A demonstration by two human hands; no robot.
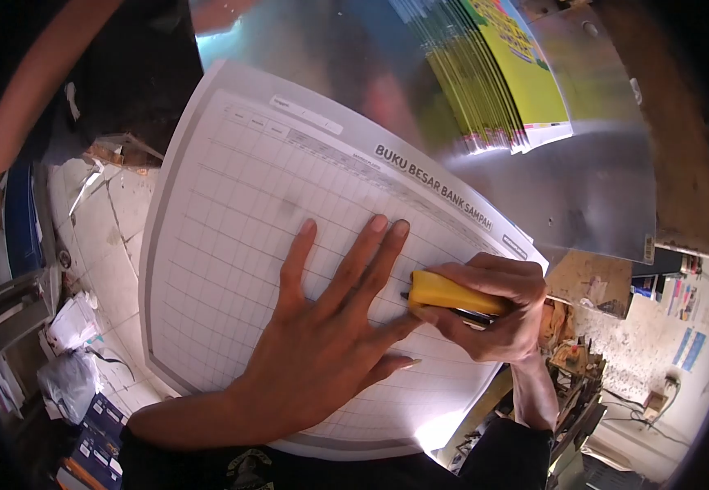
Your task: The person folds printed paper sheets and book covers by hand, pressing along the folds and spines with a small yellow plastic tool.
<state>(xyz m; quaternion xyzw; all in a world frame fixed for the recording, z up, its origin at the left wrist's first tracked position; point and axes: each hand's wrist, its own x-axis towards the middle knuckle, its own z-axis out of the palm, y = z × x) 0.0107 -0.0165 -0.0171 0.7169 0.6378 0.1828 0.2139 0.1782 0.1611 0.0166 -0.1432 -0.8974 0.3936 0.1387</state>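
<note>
A large printed ledger sheet (232, 220) with a ruled grid and the heading "BUKU BESAR BANK SAMPAH" lies tilted before me. My left hand (313, 351) rests flat on it, fingers spread, holding nothing. At the sheet's right part, my right hand (501, 314) is wrapped round a yellow stapler (456, 292), its dark front end pointing left, close to the left hand's fingers. The stapler's underside is partly hidden by my fingers, and I cannot tell whether its front end presses on the paper.
Beyond the sheet is a shiny metal tabletop (591, 188) bearing a fanned stack of yellow-green booklets (509, 73). Another person's arm (36, 90) shows at upper left. A plastic bag (70, 384) sits at lower left near the tiled floor (109, 212). Cluttered wooden items (579, 359) stand at right.
</note>
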